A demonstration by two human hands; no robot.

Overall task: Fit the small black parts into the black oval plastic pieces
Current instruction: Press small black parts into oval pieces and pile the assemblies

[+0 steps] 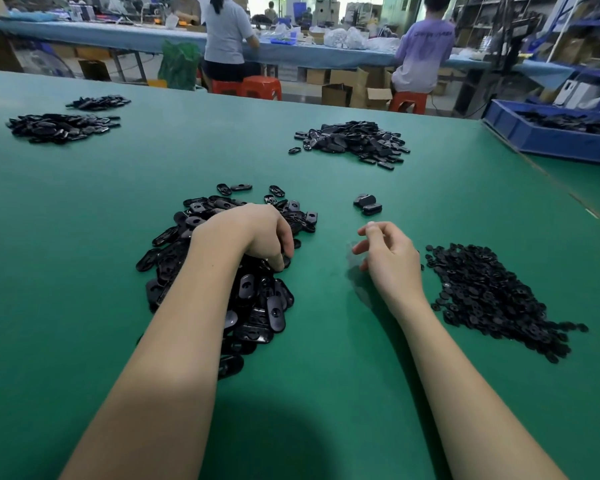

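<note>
- The left hand (253,233) rests on the oval pile (222,268) at 9 o'clock of the table's centre, fingers curled down into it, probably picking out one oval; whether it has one pinched I cannot tell, as the fingertips are buried among the pieces
- The right hand (385,258) hovers over bare green table (84,237), fingers loosely curled and holding nothing visible, likely waiting to reach for a small part
- The small parts (492,296) lie in one heap at 3 o'clock, just beside the right hand, so each hand has its own stock within easy reach
- A cluster (368,204) of two or three pieces sits apart at 12 o'clock of the right hand, probably the start of a finished lot; too dark to confirm
- Heaps counted: one oval pile, one small-parts heap, one far heap (354,140) at 1 o'clock, two heaps (63,126) at 10 o'clock; single pieces are too many to count
- A blue tray (548,140) with more black parts stands at 2 o'clock
</note>
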